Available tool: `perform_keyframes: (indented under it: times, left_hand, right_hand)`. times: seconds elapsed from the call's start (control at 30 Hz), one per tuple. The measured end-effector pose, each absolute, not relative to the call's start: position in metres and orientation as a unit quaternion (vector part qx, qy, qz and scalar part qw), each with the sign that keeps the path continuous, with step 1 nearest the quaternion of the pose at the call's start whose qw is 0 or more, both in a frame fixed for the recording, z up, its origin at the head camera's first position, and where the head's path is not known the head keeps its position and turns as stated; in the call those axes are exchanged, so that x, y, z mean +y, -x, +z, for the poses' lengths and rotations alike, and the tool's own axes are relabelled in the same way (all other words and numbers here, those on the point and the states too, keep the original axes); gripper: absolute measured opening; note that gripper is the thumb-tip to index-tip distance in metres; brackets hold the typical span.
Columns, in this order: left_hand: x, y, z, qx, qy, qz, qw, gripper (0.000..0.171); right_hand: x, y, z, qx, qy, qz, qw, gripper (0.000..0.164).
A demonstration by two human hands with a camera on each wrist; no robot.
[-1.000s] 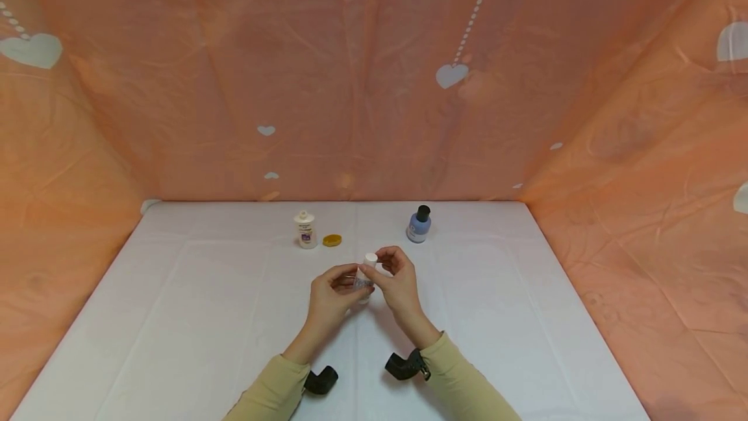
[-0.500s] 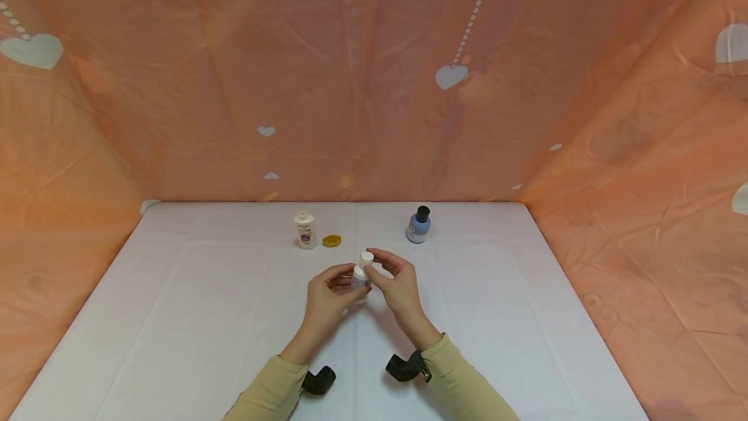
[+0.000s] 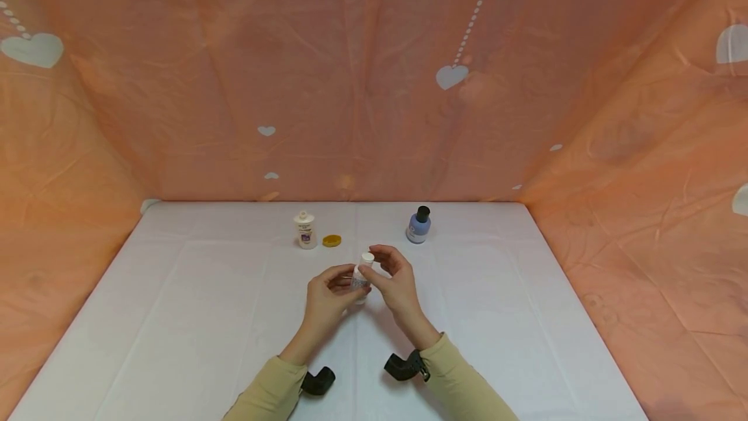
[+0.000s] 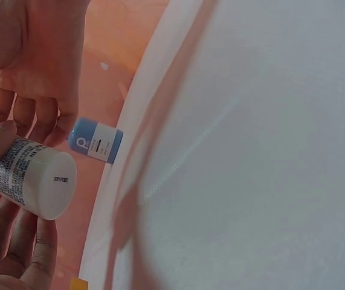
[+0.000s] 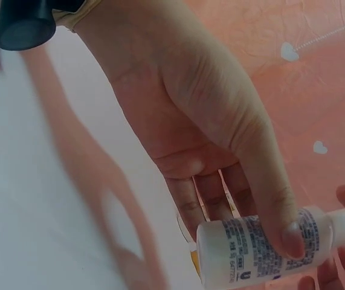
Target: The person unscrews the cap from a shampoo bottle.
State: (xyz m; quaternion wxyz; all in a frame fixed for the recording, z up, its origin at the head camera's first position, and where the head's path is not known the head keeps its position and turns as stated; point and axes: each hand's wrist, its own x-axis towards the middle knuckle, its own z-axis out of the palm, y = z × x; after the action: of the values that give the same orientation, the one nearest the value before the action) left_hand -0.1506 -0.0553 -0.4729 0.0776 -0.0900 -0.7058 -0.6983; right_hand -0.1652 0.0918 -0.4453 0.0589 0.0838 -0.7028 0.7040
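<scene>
A small white bottle [image 3: 359, 280] with a printed label leans in front of me over the table. My left hand [image 3: 327, 297] grips its body, the thumb [image 5: 293, 240] lying across the label and the fingers behind. My right hand [image 3: 402, 284] is at the top of the bottle, thumb and curled fingers around the white cap [image 3: 367, 258]. In the left wrist view, the white base [image 4: 54, 184] faces the camera and the cap is hidden. The right wrist view catches the cap at its right edge, between the right thumb and fingers.
Toward the back of the white table [image 3: 193, 317] stand a cream bottle [image 3: 306, 231] with a narrow top and a blue bottle [image 3: 418, 226] with a black cap. A yellow disc [image 3: 332, 240] lies beside the cream one. An orange cloth [image 3: 350, 102] with hearts hangs behind.
The white bottle has shifted slightly left with both hands. The right thumb and fingers have changed position around the cap, the thumb now further left. The other bottles and the disc stay put.
</scene>
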Motion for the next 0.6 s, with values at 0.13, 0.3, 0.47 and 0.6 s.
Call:
perform_keyframes:
  times: [0.13, 0.3, 0.47, 0.6]
  left_hand:
    - [-0.055, 0.153, -0.479, -0.706, 0.086, -0.699, 0.081, 0.043]
    - [-0.054, 0.16, -0.498, -0.699, 0.07, -0.707, 0.078, 0.046]
    - [-0.055, 0.162, -0.503, -0.702, 0.074, -0.703, 0.085, 0.045]
    - [-0.054, 0.16, -0.498, -0.706, 0.083, -0.697, 0.095, 0.044]
  right_hand:
    - [0.089, 0.165, -0.446, -0.7, -0.069, 0.708, 0.063, 0.036]
    - [0.088, 0.165, -0.446, -0.695, -0.059, 0.714, 0.068, 0.039]
    - [0.087, 0.165, -0.444, -0.692, -0.058, 0.716, 0.07, 0.041]
    - [0.087, 0.165, -0.444, -0.696, -0.06, 0.711, 0.073, 0.038]
